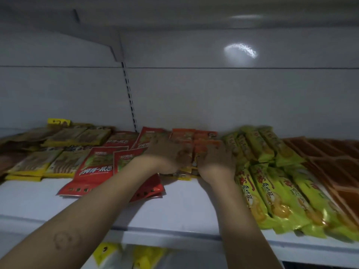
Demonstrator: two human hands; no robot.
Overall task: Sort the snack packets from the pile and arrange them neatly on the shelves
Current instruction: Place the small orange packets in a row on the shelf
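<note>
Both my hands reach onto a white shelf (174,206). My left hand (167,154) and my right hand (216,159) lie on either side of a stack of orange snack packets (194,140) in the middle. Motion blur hides how the fingers lie, so I cannot tell whether they grip the packets or just press them. Red packets (95,166) lie left of my left arm, one partly under it. Green-yellow long packets (272,183) lie right of my right hand.
Yellow-edged brown packets (58,152) fill the shelf's left part, dark orange-brown packets (334,167) the far right. The shelf's back wall has a slotted upright (129,94). Another shelf hangs overhead. Yellow packets (124,257) show on the shelf below.
</note>
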